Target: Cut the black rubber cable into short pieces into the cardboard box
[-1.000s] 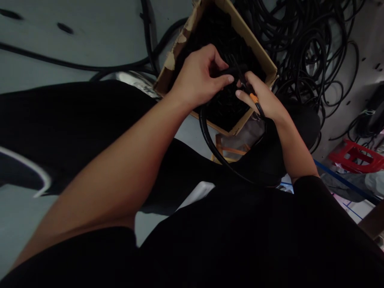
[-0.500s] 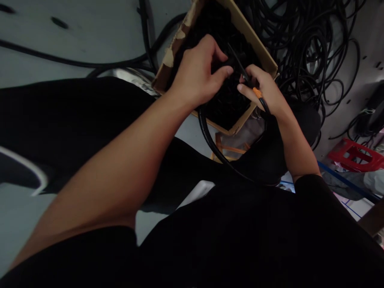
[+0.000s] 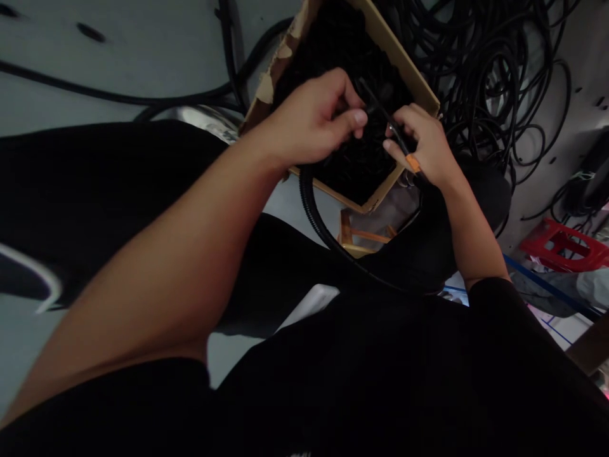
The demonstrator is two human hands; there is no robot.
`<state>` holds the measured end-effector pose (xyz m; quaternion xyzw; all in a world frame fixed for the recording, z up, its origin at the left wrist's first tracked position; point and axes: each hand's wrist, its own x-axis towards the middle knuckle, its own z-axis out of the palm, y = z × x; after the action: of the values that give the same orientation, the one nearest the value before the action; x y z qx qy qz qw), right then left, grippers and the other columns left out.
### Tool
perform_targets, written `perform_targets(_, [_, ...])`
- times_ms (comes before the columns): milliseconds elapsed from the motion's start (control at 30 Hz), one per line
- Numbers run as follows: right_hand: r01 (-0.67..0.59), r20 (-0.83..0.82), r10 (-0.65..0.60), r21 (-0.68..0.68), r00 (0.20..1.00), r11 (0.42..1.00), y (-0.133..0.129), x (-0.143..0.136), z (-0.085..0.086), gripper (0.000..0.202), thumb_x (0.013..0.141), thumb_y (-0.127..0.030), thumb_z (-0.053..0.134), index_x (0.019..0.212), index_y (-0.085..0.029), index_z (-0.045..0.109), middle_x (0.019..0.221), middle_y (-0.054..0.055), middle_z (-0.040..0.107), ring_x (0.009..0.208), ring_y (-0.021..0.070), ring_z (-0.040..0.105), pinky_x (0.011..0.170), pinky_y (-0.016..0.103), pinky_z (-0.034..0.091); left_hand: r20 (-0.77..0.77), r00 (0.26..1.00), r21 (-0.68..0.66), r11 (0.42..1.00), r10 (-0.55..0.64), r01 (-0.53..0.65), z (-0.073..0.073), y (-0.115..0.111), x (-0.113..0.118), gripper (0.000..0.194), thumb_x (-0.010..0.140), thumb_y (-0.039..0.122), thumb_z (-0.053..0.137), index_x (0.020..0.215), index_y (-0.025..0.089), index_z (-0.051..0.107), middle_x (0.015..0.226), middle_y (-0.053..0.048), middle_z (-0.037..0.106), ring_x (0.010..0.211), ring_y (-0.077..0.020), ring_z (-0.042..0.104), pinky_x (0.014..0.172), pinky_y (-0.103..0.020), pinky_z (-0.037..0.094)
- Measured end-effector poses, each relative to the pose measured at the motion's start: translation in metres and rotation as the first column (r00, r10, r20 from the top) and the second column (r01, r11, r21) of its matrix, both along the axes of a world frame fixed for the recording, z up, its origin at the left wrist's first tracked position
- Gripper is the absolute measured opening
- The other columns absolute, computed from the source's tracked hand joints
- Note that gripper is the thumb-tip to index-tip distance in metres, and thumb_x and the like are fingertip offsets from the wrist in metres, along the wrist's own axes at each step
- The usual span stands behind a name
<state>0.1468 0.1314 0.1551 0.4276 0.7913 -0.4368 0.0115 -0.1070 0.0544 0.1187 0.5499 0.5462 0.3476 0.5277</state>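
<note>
My left hand [image 3: 328, 117] is closed in a pinch over the cardboard box, gripping a black ribbed tube [image 3: 310, 206]. The tube runs from under that hand down across my lap; its end at the fingertips is dark and hard to make out. Scissors [image 3: 402, 145] with dark blades and an orange mark on the handle are in my right hand [image 3: 423, 143]. Their blades point up and left, close by my left fingertips. Whether they touch the tube I cannot tell. Below both hands, the cardboard box [image 3: 402, 54] holds many small black pieces [image 3: 361, 171].
Tangled black cables [image 3: 495, 82] lie on the floor right of the box. A thick black hose [image 3: 190, 100] crosses the floor at left. A small wooden stool [image 3: 364, 238] stands below the box, and a red plastic stool [image 3: 566, 244] is at far right.
My left hand has moved slightly down, and the tube below it has shifted left. The scissors and my right hand have shifted a little right and down.
</note>
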Motion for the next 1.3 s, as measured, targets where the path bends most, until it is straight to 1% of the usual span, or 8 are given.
perform_targets(100, [-0.03,-0.035,0.031,0.04,0.999,0.999,-0.001,0.006,-0.002,0.048,0.102,-0.076,0.08,0.112,-0.03,0.072,0.122,0.011,0.073,0.116,0.0348,0.068,0.113,0.055,0.063,0.109,0.994,-0.055,0.998,-0.025,0.031,0.008,0.002,-0.007,0.017,0.103,0.041,0.067,0.099,0.031,0.054,0.089,-0.001,0.076,0.058,-0.0145,0.052,0.058,-0.034,0.041])
perform_targets(367, [-0.103,-0.139,0.116,0.097,0.983,0.99,-0.001,0.009,-0.015,0.046,0.105,-0.07,0.075,0.112,-0.026,0.071,0.117,0.009,0.074,0.103,0.0273,0.069,0.103,0.046,0.064,0.325,0.944,-0.221,0.966,-0.055,0.132,0.004,-0.001,-0.001,0.064,0.095,0.093,0.082,0.095,0.033,0.06,0.083,-0.001,0.072,0.063,-0.0154,0.049,0.061,-0.037,0.036])
perform_targets(533, [-0.004,-0.1,0.001,-0.032,0.995,0.999,-0.002,0.015,-0.012,0.053,0.107,-0.08,0.074,0.118,-0.028,0.071,0.105,0.007,0.076,0.098,0.0282,0.072,0.099,0.048,0.067,0.311,0.949,-0.215,0.976,0.052,0.017,-0.008,0.002,-0.006,0.044,0.107,0.071,0.082,0.108,0.031,0.064,0.086,0.0,0.071,0.067,-0.0164,0.051,0.073,-0.044,0.047])
perform_targets(667, [0.014,-0.229,-0.05,-0.157,0.972,0.988,-0.008,0.015,-0.016,0.064,0.108,-0.087,0.07,0.125,-0.025,0.068,0.109,0.006,0.074,0.099,0.0241,0.075,0.097,0.043,0.069,0.371,0.922,-0.181,0.983,0.107,-0.042,-0.013,0.004,-0.008,0.023,0.103,0.047,0.087,0.11,0.027,0.077,0.111,-0.004,0.085,0.094,-0.0254,0.068,0.098,-0.053,0.06])
perform_targets(833, [0.103,-0.336,-0.243,-0.383,0.91,0.918,-0.03,-0.007,-0.024,0.064,0.104,-0.085,0.079,0.123,-0.025,0.065,0.115,0.004,0.071,0.091,0.018,0.078,0.086,0.036,0.073,0.493,0.845,-0.156,0.976,0.208,-0.15,-0.011,0.008,-0.006,0.029,0.092,0.035,0.099,0.112,0.029,0.078,0.116,0.001,0.089,0.112,-0.0274,0.074,0.128,-0.057,0.055])
perform_targets(1100, [0.232,-0.264,-0.448,-0.577,0.854,0.783,-0.066,-0.039,-0.043,0.067,0.107,-0.085,0.075,0.133,-0.025,0.064,0.116,0.004,0.07,0.1,0.0195,0.08,0.09,0.036,0.075,0.621,0.697,-0.226,0.934,0.358,-0.277,0.003,0.009,-0.012,0.049,0.095,0.024,0.103,0.116,0.029,0.059,0.112,0.009,0.083,0.114,-0.021,0.076,0.107,-0.045,0.063])
perform_targets(1200, [0.2,-0.247,-0.459,-0.659,0.853,0.725,-0.068,-0.041,-0.039,0.067,0.103,-0.086,0.079,0.123,-0.024,0.065,0.106,0.002,0.067,0.088,0.0174,0.077,0.083,0.036,0.074,0.593,0.724,-0.148,0.932,0.351,-0.331,-0.01,0.013,-0.014,0.063,0.086,0.04,0.113,0.115,0.029,0.06,0.111,0.008,0.083,0.111,-0.0213,0.075,0.106,-0.044,0.062])
perform_targets(1300, [0.217,-0.249,-0.458,-0.629,0.853,0.746,-0.065,-0.04,-0.031,0.065,0.101,-0.084,0.085,0.115,-0.024,0.063,0.099,0.0,0.063,0.088,0.0179,0.075,0.083,0.036,0.073,0.477,0.774,-0.058,0.893,0.417,-0.446,-0.029,0.02,-0.017,0.076,0.071,0.057,0.12,0.112,0.028,0.063,0.104,0.005,0.081,0.101,-0.0211,0.071,0.094,-0.042,0.057])
